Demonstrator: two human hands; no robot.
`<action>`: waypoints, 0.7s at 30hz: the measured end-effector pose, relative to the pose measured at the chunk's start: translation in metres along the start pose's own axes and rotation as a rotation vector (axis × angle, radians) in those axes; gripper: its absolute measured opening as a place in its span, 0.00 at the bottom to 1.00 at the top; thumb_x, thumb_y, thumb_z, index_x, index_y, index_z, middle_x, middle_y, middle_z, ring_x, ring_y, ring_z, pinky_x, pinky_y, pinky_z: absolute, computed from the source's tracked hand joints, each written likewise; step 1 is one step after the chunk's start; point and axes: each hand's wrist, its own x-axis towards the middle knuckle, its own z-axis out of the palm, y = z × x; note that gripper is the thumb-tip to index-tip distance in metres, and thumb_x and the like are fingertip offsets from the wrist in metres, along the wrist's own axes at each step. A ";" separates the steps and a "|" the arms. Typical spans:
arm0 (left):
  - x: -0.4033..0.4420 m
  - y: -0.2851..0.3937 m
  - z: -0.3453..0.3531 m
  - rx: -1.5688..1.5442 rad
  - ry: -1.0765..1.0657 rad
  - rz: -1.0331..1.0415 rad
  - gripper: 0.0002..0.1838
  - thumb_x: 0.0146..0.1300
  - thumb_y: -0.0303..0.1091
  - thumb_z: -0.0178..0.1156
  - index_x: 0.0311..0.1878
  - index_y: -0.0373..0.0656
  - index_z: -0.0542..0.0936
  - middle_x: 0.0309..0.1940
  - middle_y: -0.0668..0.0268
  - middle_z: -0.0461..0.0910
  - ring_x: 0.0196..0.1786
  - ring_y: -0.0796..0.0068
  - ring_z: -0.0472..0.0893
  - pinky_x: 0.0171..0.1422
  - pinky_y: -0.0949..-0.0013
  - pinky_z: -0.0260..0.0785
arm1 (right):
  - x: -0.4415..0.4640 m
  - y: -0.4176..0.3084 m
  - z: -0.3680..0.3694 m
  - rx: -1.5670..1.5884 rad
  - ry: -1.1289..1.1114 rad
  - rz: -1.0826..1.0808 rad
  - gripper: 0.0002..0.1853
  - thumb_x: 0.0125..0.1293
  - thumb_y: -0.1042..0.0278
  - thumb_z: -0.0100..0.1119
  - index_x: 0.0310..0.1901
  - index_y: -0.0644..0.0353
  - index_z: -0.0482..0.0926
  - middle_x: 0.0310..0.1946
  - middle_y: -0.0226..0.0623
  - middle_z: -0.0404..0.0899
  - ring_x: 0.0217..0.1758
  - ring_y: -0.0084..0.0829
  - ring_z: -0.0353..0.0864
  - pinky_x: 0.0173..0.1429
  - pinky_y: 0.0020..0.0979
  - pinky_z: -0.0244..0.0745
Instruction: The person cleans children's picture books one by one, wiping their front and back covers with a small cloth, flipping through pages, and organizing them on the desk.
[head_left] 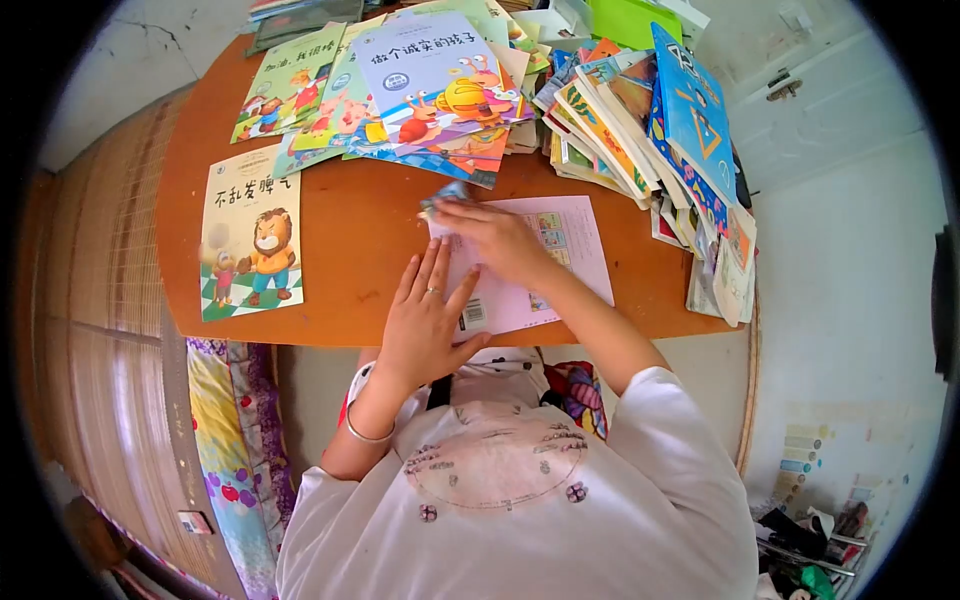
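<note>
A pink book [580, 235] lies on the wooden table [350, 240] in front of me, its back cover up, with small pictures and a barcode. My left hand [430, 305] rests on the book's left part, fingers spread, a ring on one finger. My right hand [495, 235] is closed around a bluish cloth [447, 197] at the book's upper left edge. The cloth is blurred. The two hands are close together, the right one farther from my body.
A book with a lion on its cover [252, 235] lies at the left. Several picture books [440, 80] overlap at the back. A leaning stack of books [640, 130] stands at the back right. The table's front edge is near my body.
</note>
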 end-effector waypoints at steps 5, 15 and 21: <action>-0.001 -0.003 -0.001 -0.005 -0.013 0.027 0.46 0.56 0.58 0.67 0.72 0.41 0.66 0.76 0.40 0.52 0.79 0.42 0.51 0.82 0.46 0.43 | 0.014 -0.005 0.016 0.096 -0.035 -0.120 0.22 0.63 0.77 0.54 0.60 0.57 0.81 0.62 0.39 0.79 0.66 0.36 0.77 0.69 0.37 0.73; -0.006 -0.005 0.005 -0.125 0.214 -0.109 0.64 0.34 0.54 0.81 0.74 0.37 0.59 0.77 0.50 0.56 0.80 0.50 0.53 0.82 0.45 0.44 | -0.078 -0.067 -0.003 0.077 -0.219 -0.191 0.17 0.62 0.69 0.59 0.53 0.59 0.82 0.58 0.38 0.81 0.61 0.39 0.81 0.61 0.35 0.79; -0.004 -0.004 -0.005 0.061 -0.058 -0.004 0.59 0.34 0.52 0.80 0.72 0.39 0.66 0.75 0.52 0.62 0.79 0.57 0.59 0.82 0.46 0.45 | -0.115 -0.078 0.005 0.040 -0.036 -0.151 0.15 0.63 0.71 0.57 0.51 0.59 0.85 0.57 0.35 0.82 0.62 0.36 0.80 0.63 0.34 0.78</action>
